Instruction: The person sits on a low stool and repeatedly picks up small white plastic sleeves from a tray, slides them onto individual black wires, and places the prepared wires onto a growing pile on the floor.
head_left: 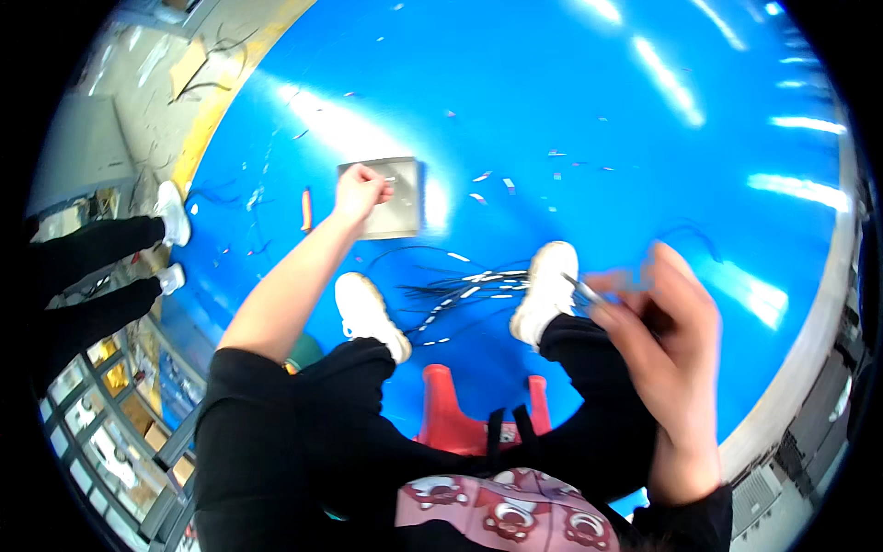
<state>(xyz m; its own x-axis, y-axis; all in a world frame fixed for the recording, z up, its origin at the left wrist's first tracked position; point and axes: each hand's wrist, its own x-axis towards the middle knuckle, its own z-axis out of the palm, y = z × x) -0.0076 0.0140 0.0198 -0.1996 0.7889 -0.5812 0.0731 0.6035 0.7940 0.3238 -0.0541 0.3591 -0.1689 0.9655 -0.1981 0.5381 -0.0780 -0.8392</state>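
Note:
My left hand (362,193) is over a shallow grey box (397,224) on the floor. Its fingers are drawn together, and whatever they pinch is too small to name. Out to the right, my right hand (667,336) is raised and blurred by motion. Between its thumb and fingers is a thin dark piece with a pale section (585,291), too smeared to identify. A loose bundle of black cables with white tags (464,287) lies on the floor between my shoes.
An orange-handled tool (306,210) lies left of the box. Small scraps (509,186) are scattered over the blue floor (552,110). A red stool (441,409) is beneath me. Another person's white shoe (173,213) is at the left, near shelving (110,405).

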